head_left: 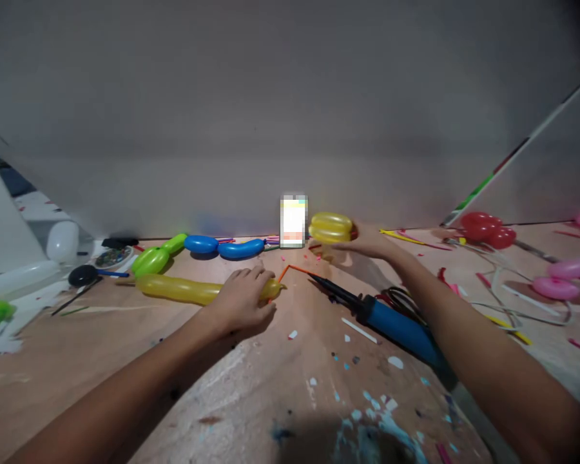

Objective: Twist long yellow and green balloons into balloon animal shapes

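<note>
My left hand (244, 298) is curled over the right end of a long yellow balloon (178, 289) lying on the wooden table (270, 386). My right hand (367, 243) reaches far forward and touches a folded yellow balloon (330, 227) near the wall; its fingers are mostly hidden behind the hand. An orange uninflated balloon strip (294, 268) lies between the two hands. A blue hand pump (391, 322) with a black nozzle lies under my right forearm.
A phone (293, 221) leans on the wall. A green balloon (155, 256) and blue balloons (225, 247) lie at the back left, red balloons (486, 229) and pink balloons (558, 283) at the right. Balloon scraps and paint spots litter the table.
</note>
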`<action>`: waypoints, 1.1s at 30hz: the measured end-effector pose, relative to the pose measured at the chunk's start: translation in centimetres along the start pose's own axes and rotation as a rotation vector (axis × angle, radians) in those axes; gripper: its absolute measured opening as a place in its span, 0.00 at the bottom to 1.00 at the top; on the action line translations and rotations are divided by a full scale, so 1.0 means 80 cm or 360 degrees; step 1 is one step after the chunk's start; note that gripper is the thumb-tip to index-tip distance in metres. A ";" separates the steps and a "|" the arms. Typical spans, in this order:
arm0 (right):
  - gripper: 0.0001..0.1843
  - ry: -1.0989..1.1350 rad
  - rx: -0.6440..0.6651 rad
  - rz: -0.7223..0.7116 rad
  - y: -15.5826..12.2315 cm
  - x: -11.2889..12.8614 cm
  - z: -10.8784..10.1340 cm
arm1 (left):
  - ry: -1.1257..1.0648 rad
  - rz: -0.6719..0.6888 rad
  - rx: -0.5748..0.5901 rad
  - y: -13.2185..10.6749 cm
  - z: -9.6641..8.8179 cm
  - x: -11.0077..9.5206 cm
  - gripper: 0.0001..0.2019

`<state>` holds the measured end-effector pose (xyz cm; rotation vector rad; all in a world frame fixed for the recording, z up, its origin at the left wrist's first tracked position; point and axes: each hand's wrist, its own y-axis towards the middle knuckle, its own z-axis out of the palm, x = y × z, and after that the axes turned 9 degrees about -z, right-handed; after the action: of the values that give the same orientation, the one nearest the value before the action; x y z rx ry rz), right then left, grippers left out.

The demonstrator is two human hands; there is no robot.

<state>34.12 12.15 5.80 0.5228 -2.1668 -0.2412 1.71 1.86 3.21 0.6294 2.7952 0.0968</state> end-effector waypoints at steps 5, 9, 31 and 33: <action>0.35 0.0368 -0.0284 -0.0156 -0.040 0.084 0.004 | -0.0049 0.0005 -0.0110 -0.002 0.004 0.001 0.28; 0.36 0.0713 -0.0230 -0.0141 -0.079 0.139 0.056 | 0.0105 -0.0064 -0.0012 0.001 0.007 -0.003 0.23; 0.23 0.1646 0.0134 0.0168 -0.158 0.109 0.179 | -0.1166 0.0181 -0.0138 -0.034 -0.073 -0.007 0.10; 0.26 0.1754 0.0202 0.0176 -0.158 0.107 0.176 | -0.1066 0.0238 -0.0056 -0.039 -0.076 -0.008 0.09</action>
<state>21.85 -3.22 -1.01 0.4463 -1.1259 0.2194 -0.70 -1.27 8.82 0.7034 2.0990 -0.0329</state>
